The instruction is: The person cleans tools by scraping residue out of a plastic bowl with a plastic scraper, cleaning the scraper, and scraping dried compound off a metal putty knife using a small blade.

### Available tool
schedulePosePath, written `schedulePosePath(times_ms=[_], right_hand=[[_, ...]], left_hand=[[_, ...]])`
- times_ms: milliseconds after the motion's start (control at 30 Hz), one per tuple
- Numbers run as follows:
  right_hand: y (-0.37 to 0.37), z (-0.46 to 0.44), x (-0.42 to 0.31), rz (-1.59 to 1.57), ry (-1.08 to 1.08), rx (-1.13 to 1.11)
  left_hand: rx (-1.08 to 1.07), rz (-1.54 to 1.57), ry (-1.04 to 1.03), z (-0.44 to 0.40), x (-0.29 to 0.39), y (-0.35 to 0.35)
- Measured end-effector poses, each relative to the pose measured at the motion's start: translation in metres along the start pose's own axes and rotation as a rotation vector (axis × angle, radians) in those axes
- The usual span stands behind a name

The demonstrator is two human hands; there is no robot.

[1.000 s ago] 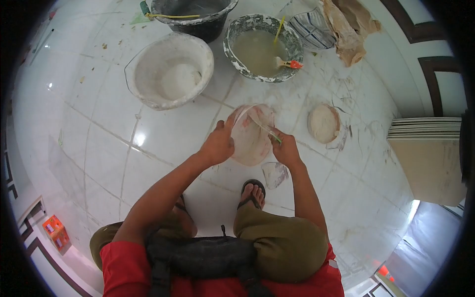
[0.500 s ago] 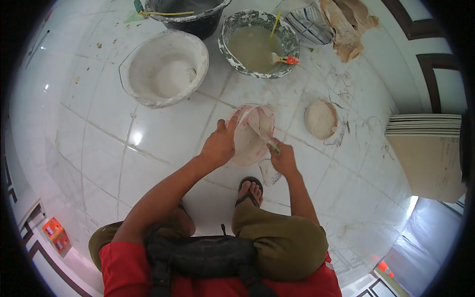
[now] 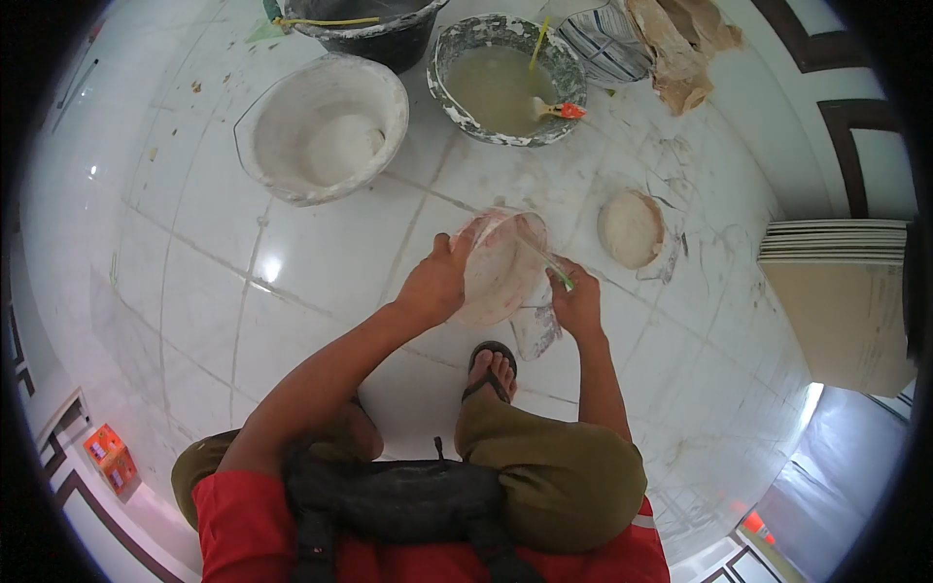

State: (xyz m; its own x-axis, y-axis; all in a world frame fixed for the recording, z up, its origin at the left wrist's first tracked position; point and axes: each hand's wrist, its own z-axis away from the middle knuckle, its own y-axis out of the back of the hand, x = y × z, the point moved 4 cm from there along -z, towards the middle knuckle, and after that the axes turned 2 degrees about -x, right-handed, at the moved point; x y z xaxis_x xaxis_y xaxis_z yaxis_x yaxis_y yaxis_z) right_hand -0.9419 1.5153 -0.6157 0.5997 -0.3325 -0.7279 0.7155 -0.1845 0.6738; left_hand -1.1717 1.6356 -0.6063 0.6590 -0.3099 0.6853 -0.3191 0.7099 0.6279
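Below the buckets, a pink-smeared plastic tub [image 3: 491, 284] coated with whitish paste is tilted a little above or on the floor; I cannot tell which. My left hand [image 3: 432, 284] grips its left rim, fingers bent over the edge. My right hand [image 3: 577, 299] is closed around the green end of a thin, pale tool [image 3: 546, 255], whose far end reaches over the tub's right rim; its kind is unclear. A flat, paste-stained piece [image 3: 535, 332] shows under the tub's lower right side. To the right stands a small round container [image 3: 630, 230] of pale paste.
Ahead are a white-coated bucket [image 3: 262, 146], a black bucket [image 3: 384, 44] and a basin [image 3: 439, 73] of cloudy water with a red-handled brush [image 3: 556, 110] in it. Torn paper bags [image 3: 680, 58] lie beyond. Stacked boards [image 3: 831, 291] lean at the right. My sandalled foot [image 3: 491, 374] is just below the tub.
My right hand has moved right and slightly up with the tool, away from the tub's middle. The tub has tilted or shifted slightly right; my left hand keeps its grip.
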Motion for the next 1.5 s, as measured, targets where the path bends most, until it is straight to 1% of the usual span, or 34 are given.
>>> schedulePosePath(times_ms=[33,100,133,167,200,233,267,300,367,400,433,500,533,567,633,667,700,733,767,800,867,933,967,1167,1300,1367,1433,1500], right_hand=[[-0.009,0.004,0.008,0.001,0.0,0.001],[-0.031,0.02,0.009,0.118,0.12,-0.046],[-0.039,0.029,0.003,0.078,0.003,-0.083],[-0.039,0.035,-0.006,0.077,0.008,-0.086],[-0.039,0.04,-0.014,0.055,0.003,-0.137],[-0.041,0.044,-0.017,0.032,-0.007,-0.185],[-0.037,0.045,-0.01,0.071,0.065,-0.208],[-0.03,0.042,-0.009,0.07,0.062,-0.205],[-0.013,0.029,-0.009,0.012,-0.009,-0.138],[-0.006,0.021,-0.009,0.084,0.028,-0.113],[0.003,0.011,-0.019,0.082,0.026,-0.113],[0.014,-0.004,-0.035,0.14,-0.029,-0.261],[0.014,-0.01,-0.037,0.211,0.105,-0.24],[0.013,-0.015,-0.039,0.208,0.105,-0.24],[0.007,-0.02,-0.052,0.328,0.175,-0.347],[0.006,-0.022,-0.056,0.325,0.173,-0.352],[0.003,-0.022,-0.058,0.34,0.126,-0.416],[0.001,-0.021,-0.058,0.355,0.08,-0.479],[-0.001,-0.02,-0.058,0.354,0.081,-0.486],[-0.004,-0.018,-0.058,0.358,0.07,-0.517],[-0.009,-0.016,-0.059,0.359,0.059,-0.558],[-0.013,-0.014,-0.058,0.37,0.026,-0.609],[-0.015,-0.013,-0.057,0.368,0.027,-0.614],[-0.03,-0.007,-0.046,0.395,0.069,-0.611],[-0.032,-0.009,-0.05,0.435,0.09,-0.681],[-0.031,-0.008,-0.051,0.437,0.102,-0.707],[-0.03,-0.007,-0.056,0.368,0.129,-0.632],[-0.031,-0.006,-0.059,0.364,0.105,-0.655]], left_hand=[[-0.019,0.013,0.029,0.001,0.001,0.003],[-0.036,0.027,0.063,0.003,-0.001,0.003],[-0.013,0.057,0.083,0.004,-0.005,0.0],[0.012,0.087,0.105,0.004,-0.011,-0.001],[0.017,0.085,0.109,0.002,-0.016,-0.003],[0.026,0.082,0.096,0.002,-0.02,-0.005],[0.03,0.079,0.08,0.001,-0.024,-0.007],[0.027,0.076,0.077,0.001,-0.026,-0.005],[0.039,0.115,-0.039,0.0,-0.026,0.001],[0.038,0.114,-0.038,-0.001,-0.029,0.002],[0.033,0.1,-0.064,0.0,-0.03,0.002],[0.023,0.082,-0.092,0.0,-0.034,0.004],[-0.046,0.089,-0.082,-0.001,-0.038,0.002],[-0.114,0.098,-0.069,-0.001,-0.04,-0.001],[-0.131,0.114,-0.095,0.003,-0.04,-0.001],[-0.147,0.133,-0.123,0.005,-0.039,-0.002],[-0.15,0.137,-0.117,0.005,-0.045,-0.008],[-0.135,0.121,-0.159,0.004,-0.052,-0.016],[-0.12,0.104,-0.202,0.004,-0.059,-0.022],[-0.119,0.105,-0.196,0.006,-0.054,-0.017],[-0.232,0.086,-0.084,0.011,-0.038,-0.009],[-0.201,0.06,-0.093,0.011,-0.043,-0.016],[-0.17,0.028,-0.11,0.011,-0.045,-0.018],[-0.197,-0.012,-0.098,0.016,-0.052,-0.026],[-0.183,0.019,-0.101,0.016,-0.059,-0.033],[-0.148,0.021,-0.171,0.015,-0.054,-0.031],[-0.174,-0.005,-0.142,0.013,-0.04,-0.023],[-0.205,-0.028,-0.113,0.016,-0.04,-0.025]])
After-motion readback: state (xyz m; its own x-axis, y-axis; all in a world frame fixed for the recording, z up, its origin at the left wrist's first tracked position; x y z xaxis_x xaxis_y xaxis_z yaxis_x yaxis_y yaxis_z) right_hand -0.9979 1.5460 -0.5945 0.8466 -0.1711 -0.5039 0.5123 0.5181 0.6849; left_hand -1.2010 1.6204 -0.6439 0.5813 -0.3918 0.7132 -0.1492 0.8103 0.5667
